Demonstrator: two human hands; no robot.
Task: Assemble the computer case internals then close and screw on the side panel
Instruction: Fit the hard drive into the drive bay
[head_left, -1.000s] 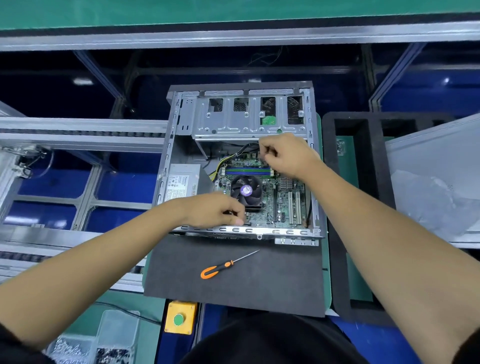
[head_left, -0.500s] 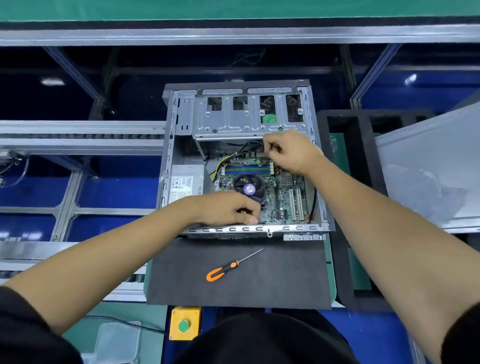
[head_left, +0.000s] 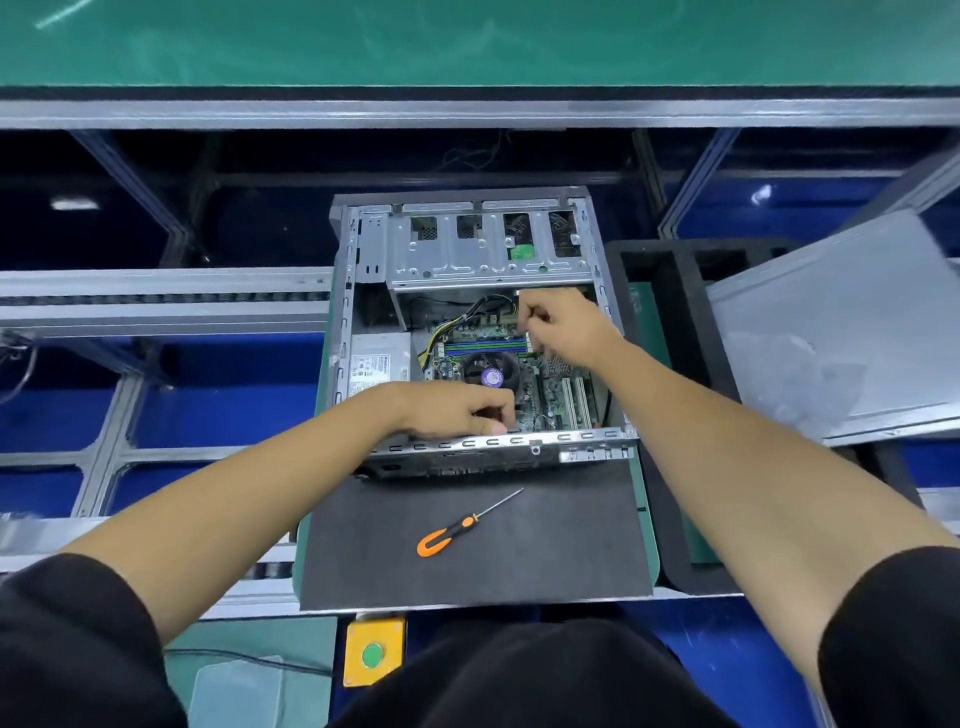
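Observation:
The open computer case (head_left: 363, 249) lies on its side on a dark mat (head_left: 519, 561). Inside I see the motherboard (head_left: 530, 395), its round CPU fan (head_left: 485, 369) and the power supply (head_left: 376, 364). My left hand (head_left: 452, 410) sits at the case's near rim, fingers curled inside and thumb on the rim. My right hand (head_left: 566, 327) reaches in further back and pinches a small pale part at the right end of the memory slots (head_left: 478, 343); its fingers hide most of that part. The grey side panel (head_left: 841, 322) lies off the case to the right.
An orange-handled screwdriver (head_left: 447, 535) lies on the mat in front of the case. A black foam tray (head_left: 675, 291) stands to the right, under the panel. A yellow box with a green button (head_left: 373, 654) is at the near edge. Conveyor rails run to the left.
Both hands stay where they were, the left at the near rim and the right at the memory slots. Only my view has shifted slightly.

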